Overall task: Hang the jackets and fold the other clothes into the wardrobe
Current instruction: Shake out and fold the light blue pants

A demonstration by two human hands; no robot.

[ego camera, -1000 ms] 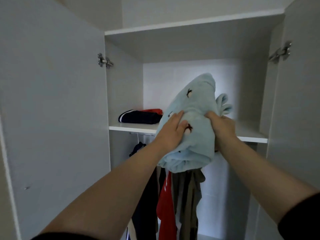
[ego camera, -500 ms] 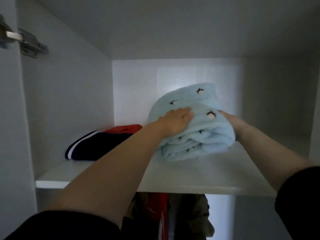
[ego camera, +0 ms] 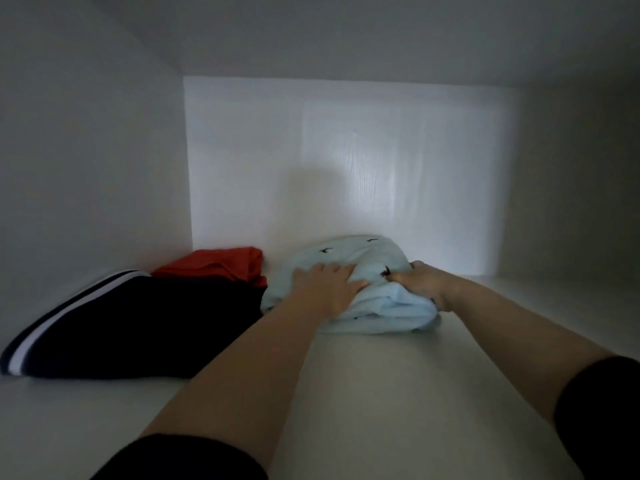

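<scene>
The blue bundle, held up in front of the wardrobe a second ago, now lies on the shelf, so placing this folded item is nearly done. Left hand: fingers straight and spread, pressing flat on top of the bundle. Right hand: fingers curled into the bundle's right edge, gripping it. The bundle sits well back, near the rear wall, just right of the navy garment and red garment.

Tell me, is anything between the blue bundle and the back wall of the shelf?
Nothing visible. The light blue bundle lies on the shelf under both hands, with bare shelf behind it. The red and navy clothes sit to its left.
</scene>
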